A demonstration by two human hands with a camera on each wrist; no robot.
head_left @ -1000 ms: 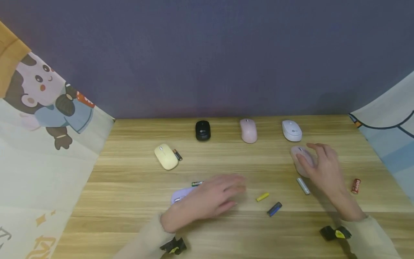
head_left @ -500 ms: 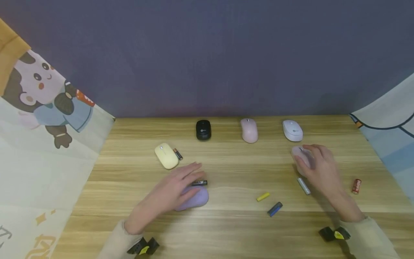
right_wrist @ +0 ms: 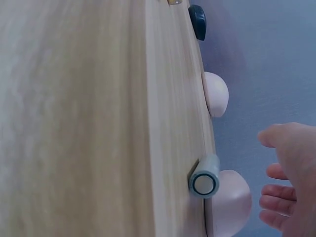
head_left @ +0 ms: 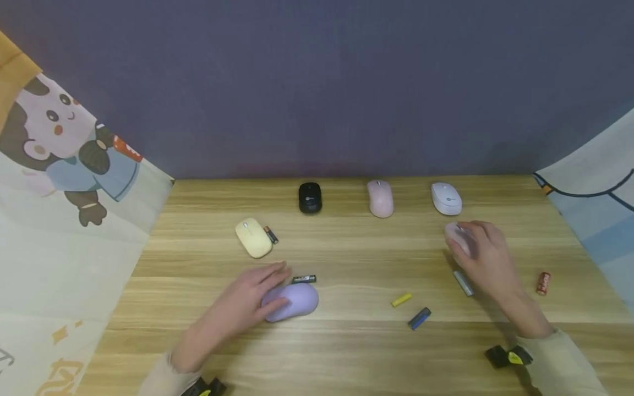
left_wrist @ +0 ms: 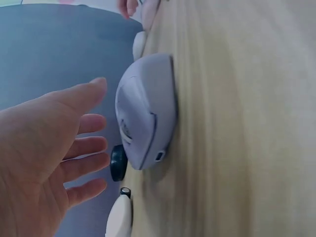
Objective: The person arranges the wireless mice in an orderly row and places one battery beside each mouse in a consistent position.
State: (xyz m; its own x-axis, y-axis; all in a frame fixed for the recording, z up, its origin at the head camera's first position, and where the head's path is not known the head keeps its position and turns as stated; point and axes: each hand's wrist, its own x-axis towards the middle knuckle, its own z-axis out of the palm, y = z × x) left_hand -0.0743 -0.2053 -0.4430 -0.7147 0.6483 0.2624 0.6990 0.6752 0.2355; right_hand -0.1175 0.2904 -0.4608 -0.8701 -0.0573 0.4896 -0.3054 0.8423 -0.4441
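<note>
My left hand (head_left: 238,300) hovers by the purple mouse (head_left: 303,300), fingers extended and thumb over its near end. In the left wrist view a gap shows between the hand and the mouse (left_wrist: 153,98). A dark battery (head_left: 304,279) lies just behind that mouse. Farther right, my right hand (head_left: 487,261) is held over a pale pink mouse (head_left: 457,237), covering part of it. The right wrist view has its thumb and loosely bent fingers apart from the mouse (right_wrist: 232,202), holding nothing. A silver battery (head_left: 463,283) lies in front of this mouse.
Along the back stand a black mouse (head_left: 310,198), a pink mouse (head_left: 380,198) and a white mouse (head_left: 447,198). A yellow mouse (head_left: 253,238) has a small battery (head_left: 271,235) beside it. Yellow (head_left: 402,300), dark blue (head_left: 419,318) and red (head_left: 543,283) batteries lie on the wooden table (head_left: 356,363).
My left hand has swept left from the table's middle, back across the purple mouse, uncovering most of it and its battery. The right hand has barely moved.
</note>
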